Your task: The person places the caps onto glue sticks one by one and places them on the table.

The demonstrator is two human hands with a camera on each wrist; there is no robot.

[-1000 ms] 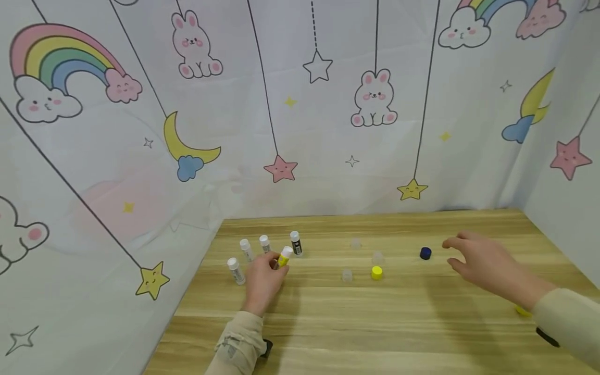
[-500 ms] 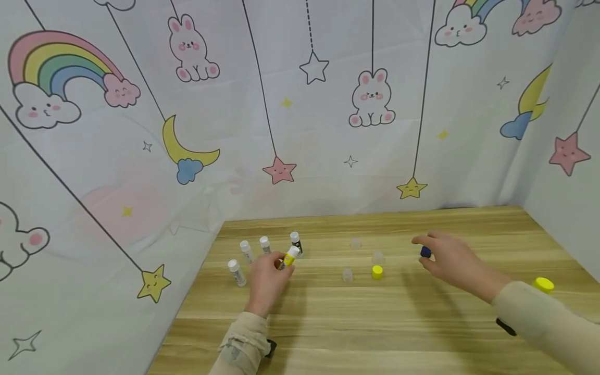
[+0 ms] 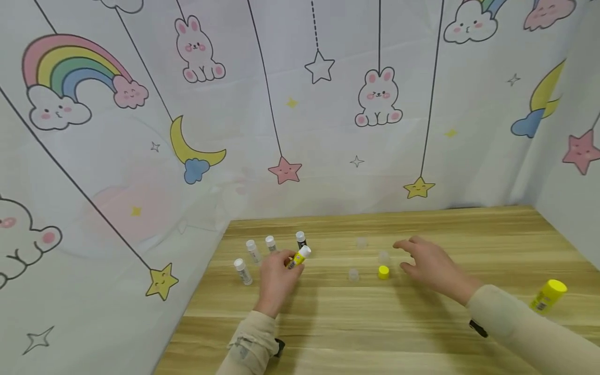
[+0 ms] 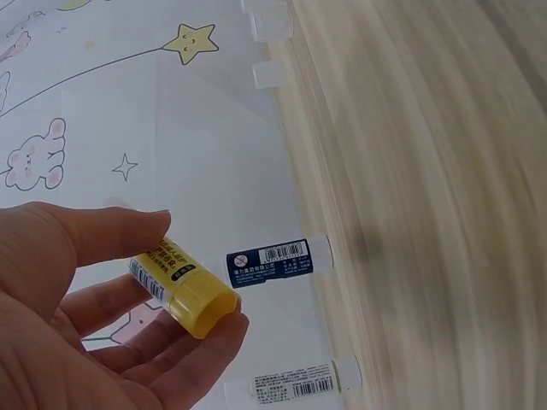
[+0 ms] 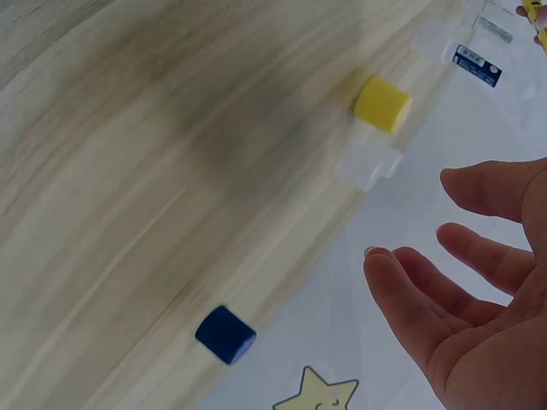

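Observation:
My left hand [image 3: 277, 278] pinches a yellow glue stick [image 3: 299, 257], tilted with its white end up and to the right. The left wrist view shows the yellow end [image 4: 203, 306] of this stick between thumb and fingers. My right hand [image 3: 428, 263] hovers over the table, thumb and fingers apart, holding nothing. Close to its fingertips lie a yellow cap [image 3: 383, 272] and a translucent cap [image 3: 384, 256]. A dark blue cap [image 5: 226, 334] is on the table in the right wrist view; in the head view my right hand hides it.
Beyond my left hand stand a dark-labelled glue stick [image 3: 301, 239] and several white ones [image 3: 243, 272]. Two more translucent caps [image 3: 353, 275] lie mid-table. A bigger yellow glue stick [image 3: 548, 297] stands at the right, partly behind my sleeve. A patterned curtain [image 3: 328, 130] backs the table [image 3: 356, 328].
My right hand has moved left, past the dark blue cap toward the yellow cap. The left hand has shifted slightly right, tilting the glue stick more. The bigger yellow glue stick has come into view.

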